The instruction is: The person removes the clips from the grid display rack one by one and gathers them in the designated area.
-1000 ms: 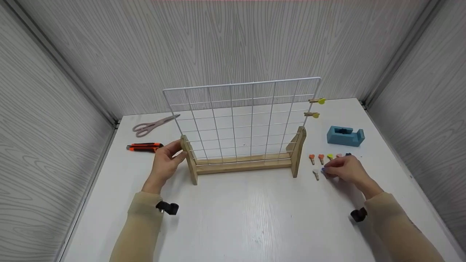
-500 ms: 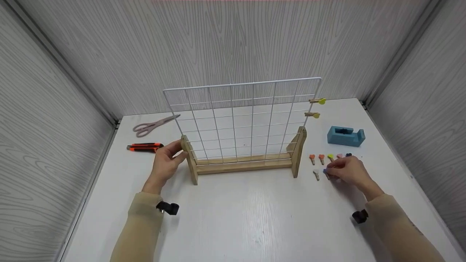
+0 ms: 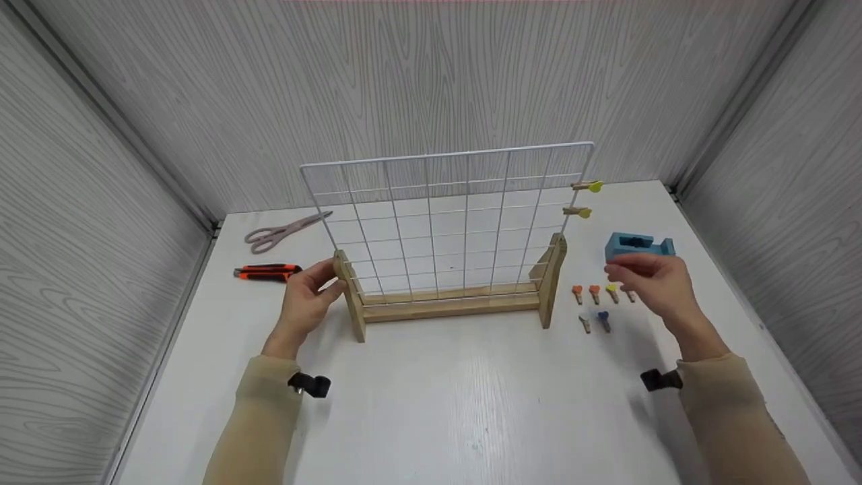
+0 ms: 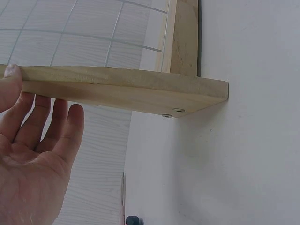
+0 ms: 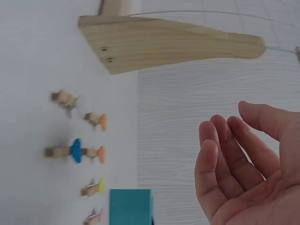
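A white wire grid [image 3: 448,222] stands upright in a wooden stand [image 3: 451,310]. My left hand [image 3: 306,303] grips the top of the stand's left side piece, thumb on one face and fingers on the other, as the left wrist view shows. My right hand [image 3: 656,286] hovers over the right of the table, with nothing between its loosely bent fingers in the right wrist view. Below it lie small wooden pegs with coloured heart heads, among them a blue-headed peg [image 3: 604,321] and a white-headed peg [image 3: 584,322]. Two yellow-headed pegs [image 3: 587,186] are clipped to the grid's right edge.
A teal tape dispenser [image 3: 621,245] stands behind my right hand, partly covered by it. Pink-handled scissors [image 3: 273,236] and an orange-black utility knife [image 3: 266,272] lie on the left. Panel walls [image 3: 431,81] surround the white table [image 3: 438,404].
My right hand has let go of the blue-headed peg and risen away from it, toward the tape dispenser. My left hand stays on the stand.
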A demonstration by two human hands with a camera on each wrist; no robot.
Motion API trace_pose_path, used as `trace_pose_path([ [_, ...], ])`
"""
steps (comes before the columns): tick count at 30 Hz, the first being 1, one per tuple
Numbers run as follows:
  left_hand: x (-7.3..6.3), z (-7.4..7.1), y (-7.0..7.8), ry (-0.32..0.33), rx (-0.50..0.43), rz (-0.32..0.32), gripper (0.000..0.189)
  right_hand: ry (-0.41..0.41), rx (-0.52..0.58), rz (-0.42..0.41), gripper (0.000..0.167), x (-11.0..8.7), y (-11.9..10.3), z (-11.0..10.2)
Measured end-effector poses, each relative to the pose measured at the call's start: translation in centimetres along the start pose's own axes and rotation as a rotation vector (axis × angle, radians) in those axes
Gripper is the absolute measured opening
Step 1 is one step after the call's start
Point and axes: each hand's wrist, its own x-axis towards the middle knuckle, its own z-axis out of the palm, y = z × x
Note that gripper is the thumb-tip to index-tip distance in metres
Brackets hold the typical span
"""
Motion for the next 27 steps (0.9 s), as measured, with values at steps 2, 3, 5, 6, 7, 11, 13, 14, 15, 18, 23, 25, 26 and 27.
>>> trace_pose_path([
  [2, 0.0, 0.0, 0.0, -0.002, 0.008, -0.006, 0.042, 0.048, 0.09, -0.051, 0.035, 0.2, -1.4, 0.0],
  [3, 0.0, 0.0, -0.1, -0.005, 0.013, -0.01, 0.042, 0.074, 0.143, -0.075, 0.034, 0.4, -2.1, -0.1],
  [5, 0.0, 0.0, 0.0, -0.013, 0.028, -0.016, 0.042, 0.124, 0.251, -0.118, 0.029, 0.7, -3.4, -0.2],
  [6, -0.1, 0.0, 0.0, -0.016, 0.03, -0.018, 0.043, 0.15, 0.301, -0.14, 0.027, 0.9, -4.1, -0.2],
  [7, -0.1, 0.0, 0.0, -0.018, 0.032, -0.018, 0.043, 0.173, 0.345, -0.164, 0.026, 1.1, -4.7, -0.2],
  [11, 0.0, 0.0, 0.0, -0.017, 0.026, -0.012, 0.043, 0.225, 0.458, -0.267, 0.024, 1.9, -6.8, 0.1],
  [13, 0.0, -0.1, 0.0, -0.014, 0.019, -0.003, 0.043, 0.22, 0.479, -0.321, 0.025, 2.3, -7.6, 0.4],
  [14, 0.0, -0.1, -0.1, -0.012, 0.019, 0.0, 0.043, 0.212, 0.49, -0.346, 0.024, 2.6, -7.9, 0.6],
  [15, 0.0, -0.1, -0.1, -0.01, 0.021, 0.002, 0.043, 0.205, 0.492, -0.369, 0.024, 2.8, -8.2, 0.8],
  [18, 0.0, 0.0, -0.1, -0.008, 0.02, 0.006, 0.044, 0.189, 0.498, -0.419, 0.023, 3.4, -9.0, 1.3],
  [23, 0.0, 0.1, 0.1, -0.006, 0.02, -0.008, 0.045, 0.205, 0.564, -0.407, 0.022, 4.1, -9.6, 2.4],
  [25, 0.0, 0.0, 0.1, -0.006, 0.017, -0.012, 0.045, 0.215, 0.612, -0.399, 0.021, 4.3, -9.6, 2.9],
  [26, 0.0, 0.0, 0.1, -0.006, 0.012, -0.012, 0.044, 0.219, 0.636, -0.397, 0.02, 4.4, -9.6, 3.2],
  [27, 0.0, 0.0, 0.1, -0.007, 0.008, -0.012, 0.044, 0.221, 0.667, -0.396, 0.019, 4.4, -9.6, 3.5],
])
